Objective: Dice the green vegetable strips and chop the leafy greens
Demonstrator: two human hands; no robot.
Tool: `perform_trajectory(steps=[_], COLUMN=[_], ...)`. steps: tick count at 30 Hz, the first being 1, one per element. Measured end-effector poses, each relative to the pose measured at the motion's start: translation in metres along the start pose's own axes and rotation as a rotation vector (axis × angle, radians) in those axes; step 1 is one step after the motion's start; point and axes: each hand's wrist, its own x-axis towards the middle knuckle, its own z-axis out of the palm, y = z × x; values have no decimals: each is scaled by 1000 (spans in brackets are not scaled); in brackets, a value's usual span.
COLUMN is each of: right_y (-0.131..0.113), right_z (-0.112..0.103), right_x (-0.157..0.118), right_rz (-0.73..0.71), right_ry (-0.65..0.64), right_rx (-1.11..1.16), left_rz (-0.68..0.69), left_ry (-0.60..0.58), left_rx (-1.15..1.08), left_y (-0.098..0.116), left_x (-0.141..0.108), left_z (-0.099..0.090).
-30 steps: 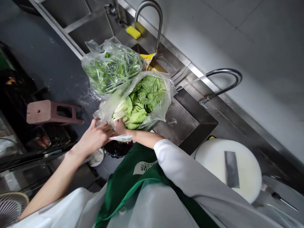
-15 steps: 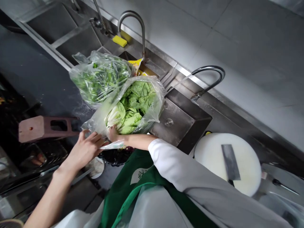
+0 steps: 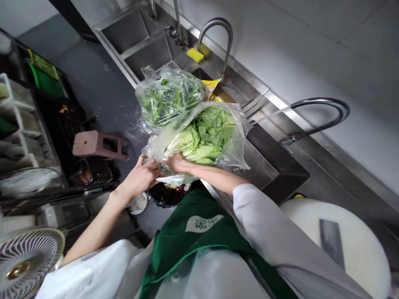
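A clear plastic bag (image 3: 235, 149) lies open over the near side of the sink, with leafy green cabbage (image 3: 215, 126) inside. The cabbage's pale stem ends point toward my hands. My left hand (image 3: 145, 172) is closed on the bag's gathered edge, at the left of its mouth. Just to the right, my right hand (image 3: 175, 162) reaches in at the mouth, against the pale stems. Its fingers look curled together, but their tips are partly hidden, and I cannot tell whether they hold stem or plastic. A second bag of greens (image 3: 171, 97) rests behind, its plastic touching the first.
A faucet (image 3: 324, 112) arches over the metal sink (image 3: 262, 155). On the right, a cleaver (image 3: 332, 243) lies on a round white cutting board (image 3: 299, 211). Below my hands is a black-lined bin (image 3: 163, 199). A pink stool (image 3: 85, 143) stands left; a yellow sponge (image 3: 195, 55) lies behind.
The view has swung left, so everything sits further right, and a fan now shows at lower left. Both hands stay at the bag's mouth; the right has shifted slightly over the stem ends.
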Motion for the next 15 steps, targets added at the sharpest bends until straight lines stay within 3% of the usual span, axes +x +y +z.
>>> perform_trajectory(steps=[8,11,15], right_y=[-21,-10,19], right_z=[13,8,-14], right_x=[-10,-24,-56], right_rz=[103,-9,-263], right_ry=[-26,19,5], right_rx=[-178,-168,-78], left_rz=[-5,-18,-19], left_ry=[-2,0,5], left_rx=[-81,-102,-113], left_y=[2,2,4], left_x=[-2,-5,-4], left_z=[7,7,10])
